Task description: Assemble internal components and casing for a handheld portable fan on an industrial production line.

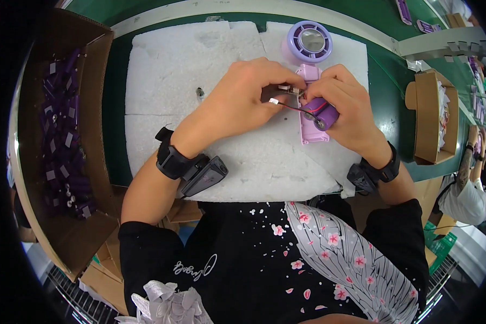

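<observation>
My left hand (254,94) reaches in from the left, with thumb and fingers closed on a small circuit board (289,89). Near its thumb, a white plug (274,101) ends the red and black leads of a purple battery pack (325,114). My right hand (346,105) is curled round that pack from the right, its fingertips close to the left ones. Under both hands lies a pink plastic handle shell (314,134), partly covered by the pack and fingers. A lavender round fan head (309,43) stands at the shell's far end; whether they are joined I cannot tell.
White foam sheets (162,70) cover the green table (116,146). A deep cardboard box (97,135) with many purple battery packs (65,129) stands on the left. A smaller carton (426,119) sits at right. Another person (467,200) is beyond it.
</observation>
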Demonstrator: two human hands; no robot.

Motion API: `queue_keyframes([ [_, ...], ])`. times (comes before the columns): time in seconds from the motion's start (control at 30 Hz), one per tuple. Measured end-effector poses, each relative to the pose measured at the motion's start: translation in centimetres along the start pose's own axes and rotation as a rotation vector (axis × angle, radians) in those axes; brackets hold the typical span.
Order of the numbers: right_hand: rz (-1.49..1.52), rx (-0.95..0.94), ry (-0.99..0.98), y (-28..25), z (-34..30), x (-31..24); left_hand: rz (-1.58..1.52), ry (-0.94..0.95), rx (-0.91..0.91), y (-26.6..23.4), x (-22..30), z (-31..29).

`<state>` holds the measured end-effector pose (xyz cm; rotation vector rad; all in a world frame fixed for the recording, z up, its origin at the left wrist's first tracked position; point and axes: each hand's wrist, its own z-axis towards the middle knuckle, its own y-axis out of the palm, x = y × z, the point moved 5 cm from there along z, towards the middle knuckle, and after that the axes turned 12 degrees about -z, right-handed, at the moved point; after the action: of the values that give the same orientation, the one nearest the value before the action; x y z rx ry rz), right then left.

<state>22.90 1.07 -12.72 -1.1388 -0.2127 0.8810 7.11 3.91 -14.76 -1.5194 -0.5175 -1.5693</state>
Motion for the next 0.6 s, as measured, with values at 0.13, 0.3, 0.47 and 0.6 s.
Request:
queue_keyframes([
  [0.13, 0.001, -0.004, 0.012, 0.0, 0.0, -0.2, 0.131, 0.15, 0.013, -0.1, 0.6, -0.4],
  [0.3, 0.008, 0.004, 0.016, 0.4, -0.1, -0.3, -0.057, -0.013, 0.021, 0.3, 0.4, -0.7],
  [0.47, 0.044, 0.016, 0.057, 0.9, -0.3, -0.1, -0.175, 0.001, 0.11, 0.8, -0.4, -0.4],
  [0.6, 0.043, 0.025, 0.082, 1.0, -0.2, 0.2, -0.139, 0.072, 0.086, 0.6, 0.0, -0.1],
])
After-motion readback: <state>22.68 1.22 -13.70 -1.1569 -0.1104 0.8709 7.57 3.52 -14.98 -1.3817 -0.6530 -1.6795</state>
